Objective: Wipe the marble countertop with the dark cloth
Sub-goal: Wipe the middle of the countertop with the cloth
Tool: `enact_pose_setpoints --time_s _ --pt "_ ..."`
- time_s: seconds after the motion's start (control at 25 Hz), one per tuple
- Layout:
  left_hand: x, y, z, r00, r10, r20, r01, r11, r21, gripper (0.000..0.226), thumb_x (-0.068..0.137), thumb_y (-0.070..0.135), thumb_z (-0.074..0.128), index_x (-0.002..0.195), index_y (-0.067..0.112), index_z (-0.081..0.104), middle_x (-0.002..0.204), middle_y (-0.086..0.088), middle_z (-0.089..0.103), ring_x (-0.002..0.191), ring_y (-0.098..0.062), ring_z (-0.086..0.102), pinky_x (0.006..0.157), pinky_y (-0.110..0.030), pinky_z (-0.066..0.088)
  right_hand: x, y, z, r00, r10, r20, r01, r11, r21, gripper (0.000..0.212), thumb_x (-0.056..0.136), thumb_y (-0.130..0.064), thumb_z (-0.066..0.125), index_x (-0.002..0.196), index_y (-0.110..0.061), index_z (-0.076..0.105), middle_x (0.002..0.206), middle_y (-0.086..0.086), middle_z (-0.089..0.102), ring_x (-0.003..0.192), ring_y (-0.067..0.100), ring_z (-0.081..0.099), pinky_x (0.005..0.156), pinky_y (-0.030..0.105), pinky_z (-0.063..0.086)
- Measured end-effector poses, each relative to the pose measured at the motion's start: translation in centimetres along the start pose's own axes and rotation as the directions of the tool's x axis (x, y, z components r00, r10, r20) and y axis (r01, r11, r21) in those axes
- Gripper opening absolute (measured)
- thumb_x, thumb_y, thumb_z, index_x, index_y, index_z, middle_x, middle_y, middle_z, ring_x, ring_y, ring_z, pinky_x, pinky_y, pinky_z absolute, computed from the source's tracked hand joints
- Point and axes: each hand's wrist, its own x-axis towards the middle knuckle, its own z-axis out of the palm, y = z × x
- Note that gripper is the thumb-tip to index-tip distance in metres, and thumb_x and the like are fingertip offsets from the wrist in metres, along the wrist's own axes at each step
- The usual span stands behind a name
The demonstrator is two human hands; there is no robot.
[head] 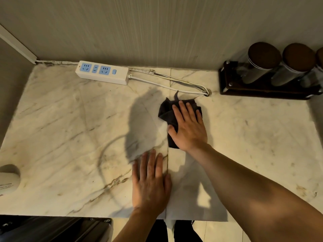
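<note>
We see red writing on the white cup (7,180) at the left edge, but it is too small to read. The dark cloth (168,112) is crumpled and almost black, with a little tail poking up. It lies in the middle of the marble tabletop (61,137), near the white cord. Our right hand (187,126) presses flat on it with fingers spread. Our left hand (150,182) lies flat and open on the bare tabletop nearer us. A white power strip (103,72) with blue sockets sits by the wall.
</note>
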Motion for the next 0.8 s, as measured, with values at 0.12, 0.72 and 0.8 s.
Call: enact_pose_setpoints --time_s 0.12,0.72,0.8 --pt "0.0 -0.1 -0.2 1.0 0.005 0.001 -0.005 1.0 0.003 0.061 0.085 0.042 0.045 0.139 0.013 0.046 0.149 -0.012 0.043 0.139 -0.034 0.034 0.111 -0.053 0.02 0.9 -0.3 0.0 0.994 0.104 -0.034 -0.104 0.995 0.012 0.067 0.09 -0.051 0.022 0.151 -0.024 0.012 0.162 0.004 0.011 0.148 0.023 0.004 0.119 0.045 0.002" --pt "0.0 -0.1 -0.3 1.0 -0.002 0.002 0.002 1.0 0.025 0.06 0.088 0.045 0.04 0.14 0.015 0.044 0.149 -0.01 0.042 0.14 -0.031 0.031 0.114 -0.051 0.017 -0.7 -1.2 -1.1 0.724 0.689 0.026 -0.67 0.694 0.263 0.068 0.098 -0.046 0.027 0.152 -0.017 -0.002 0.162 0.006 -0.006 0.147 0.025 -0.01 0.117 0.046 -0.006" --pt "0.0 -0.1 -0.3 1.0 0.005 0.001 -0.005 1.0 0.027 0.06 0.089 0.044 0.039 0.14 0.015 0.044 0.149 -0.01 0.042 0.14 -0.032 0.032 0.114 -0.051 0.017 -1.8 -1.3 -1.0 0.711 0.702 0.037 -0.685 0.679 0.264 0.067 0.098 -0.046 0.025 0.152 -0.017 -0.003 0.162 0.006 -0.007 0.147 0.025 -0.011 0.117 0.046 -0.007"
